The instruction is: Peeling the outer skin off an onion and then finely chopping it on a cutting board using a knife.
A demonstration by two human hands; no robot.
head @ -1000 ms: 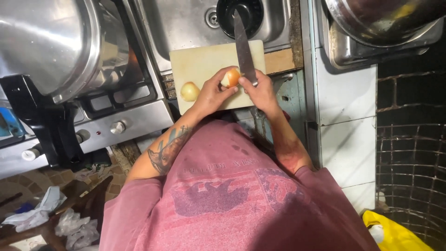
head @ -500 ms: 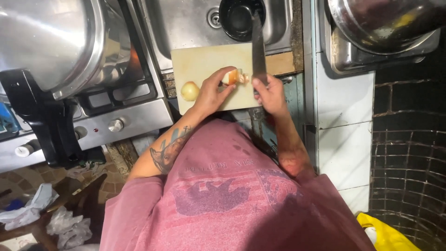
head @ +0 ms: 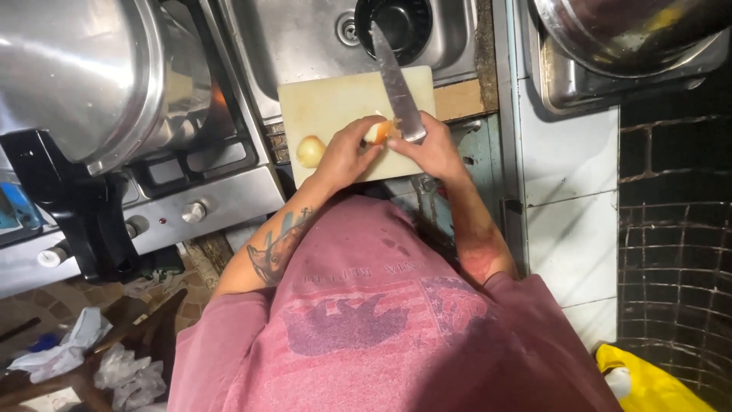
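My left hand [head: 345, 152] grips a small onion [head: 379, 132] over the pale cutting board [head: 328, 99]. My right hand [head: 433, 149] holds a large kitchen knife [head: 394, 78] by the handle, blade pointing away toward the sink, its base against the onion. A second, whole onion [head: 310, 150] lies on the board just left of my left hand. The knife's handle is hidden inside my fist.
A steel sink [head: 305, 38] with a black bowl [head: 398, 21] lies beyond the board. A stove [head: 191, 191] with a big steel pot [head: 69, 69] stands left, another steel basin [head: 618, 38] right. A tiled counter [head: 568, 168], yellow bag [head: 648, 381] and crumpled paper [head: 61, 355] lie around.
The knife blade swung from leaning left to upright, then back to leaning left, as my right hand worked at the onion. Both hands stayed over the board.
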